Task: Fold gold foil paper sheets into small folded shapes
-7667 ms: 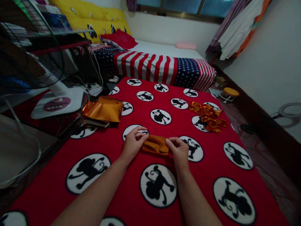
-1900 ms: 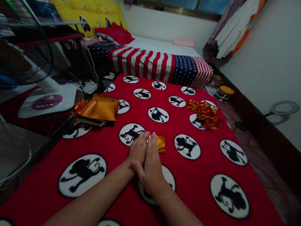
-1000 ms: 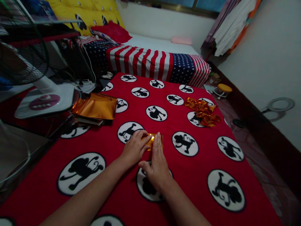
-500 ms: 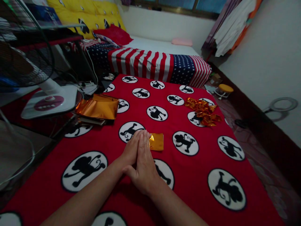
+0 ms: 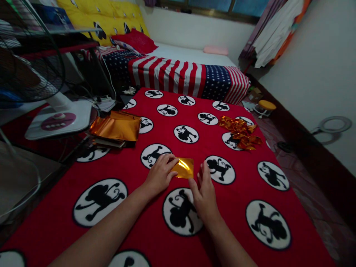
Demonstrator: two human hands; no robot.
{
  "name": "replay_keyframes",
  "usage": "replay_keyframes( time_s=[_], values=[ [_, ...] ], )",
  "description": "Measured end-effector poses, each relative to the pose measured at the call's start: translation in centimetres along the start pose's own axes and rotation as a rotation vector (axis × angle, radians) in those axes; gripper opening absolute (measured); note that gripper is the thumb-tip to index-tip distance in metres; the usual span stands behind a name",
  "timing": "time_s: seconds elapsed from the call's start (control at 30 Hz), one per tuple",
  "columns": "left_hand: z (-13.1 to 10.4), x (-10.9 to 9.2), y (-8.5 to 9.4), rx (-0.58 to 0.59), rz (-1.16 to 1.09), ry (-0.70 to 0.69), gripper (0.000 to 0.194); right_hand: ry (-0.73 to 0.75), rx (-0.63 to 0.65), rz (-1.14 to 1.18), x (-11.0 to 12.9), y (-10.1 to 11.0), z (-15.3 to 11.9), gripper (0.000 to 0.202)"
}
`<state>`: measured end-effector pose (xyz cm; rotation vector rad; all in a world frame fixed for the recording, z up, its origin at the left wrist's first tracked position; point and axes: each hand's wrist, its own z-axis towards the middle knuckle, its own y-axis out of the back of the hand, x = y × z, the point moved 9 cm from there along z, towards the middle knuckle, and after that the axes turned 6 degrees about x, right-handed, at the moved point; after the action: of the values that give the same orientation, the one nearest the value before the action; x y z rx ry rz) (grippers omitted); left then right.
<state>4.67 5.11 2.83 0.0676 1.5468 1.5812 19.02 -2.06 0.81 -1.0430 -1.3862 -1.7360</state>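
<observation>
A small folded rectangle of shiny gold foil paper (image 5: 184,168) lies flat on the red cloth with monkey prints (image 5: 178,148). At its left end, my left hand (image 5: 162,171) grips the paper between thumb and fingers, covering that edge. My right hand (image 5: 204,191) is just off the paper's lower right corner, fingers apart and holding nothing. To the far left sits a stack of larger gold foil sheets (image 5: 116,126). Several folded gold foil pieces (image 5: 240,131) lie in a loose heap at the far right of the cloth.
A white-based fan (image 5: 59,116) stands at the left beside the cloth, with cables around it. Beyond the cloth is a bed with a striped and starred cover (image 5: 169,74). On the floor at right is a small yellow-topped stool (image 5: 265,105).
My right hand has come away from my left hand and moved right, past the foil paper. My left hand has stayed near the paper's left end, its fingers now bent.
</observation>
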Motion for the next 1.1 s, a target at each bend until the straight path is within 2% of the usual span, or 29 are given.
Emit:
replay_keyframes(
  time_s=[0.1, 0.17, 0.37, 0.53, 0.63, 0.73, 0.87, 1.0, 1.1],
  values=[
    [0.0, 0.2, -0.1, -0.009, -0.016, 0.005, 0.043, -0.125, -0.118, 0.143, -1.3, 1.9, 1.1, 0.062],
    [0.0, 0.3, -0.2, -0.009, -0.021, 0.007, 0.044, -0.212, -0.113, 0.158, -1.6, 2.4, 2.0, 0.057],
    [0.0, 0.5, -0.2, -0.019, -0.049, 0.016, 0.046, -0.448, 0.078, 0.126, -2.3, 1.7, 3.2, 0.034],
    [0.0, 0.6, -0.3, -0.019, -0.071, 0.02, 0.049, -0.592, 0.243, 0.267, -2.8, -0.2, 2.5, 0.024],
    [0.0, 0.7, -0.3, -0.022, -0.084, 0.014, 0.05, -0.575, 0.284, 0.294, -2.7, -1.0, 2.4, 0.027],
    [0.0, 0.7, -0.2, -0.022, -0.105, 0.016, 0.05, -0.524, 0.256, 0.242, -2.8, -1.2, 2.8, 0.029],
    [-0.1, 0.9, 0.1, -0.05, -0.154, 0.035, 0.053, -0.358, 0.187, 0.204, -2.2, -0.9, 3.7, 0.028],
    [-0.4, 2.4, 1.2, -0.194, -0.302, 0.148, 0.065, -0.243, 0.145, 0.322, -1.3, -0.6, 3.9, 0.029],
    [-0.7, 4.5, 1.6, -0.316, -0.603, 0.277, 0.07, -0.213, 0.14, 0.414, -1.0, -0.4, 3.7, 0.029]
  ],
)
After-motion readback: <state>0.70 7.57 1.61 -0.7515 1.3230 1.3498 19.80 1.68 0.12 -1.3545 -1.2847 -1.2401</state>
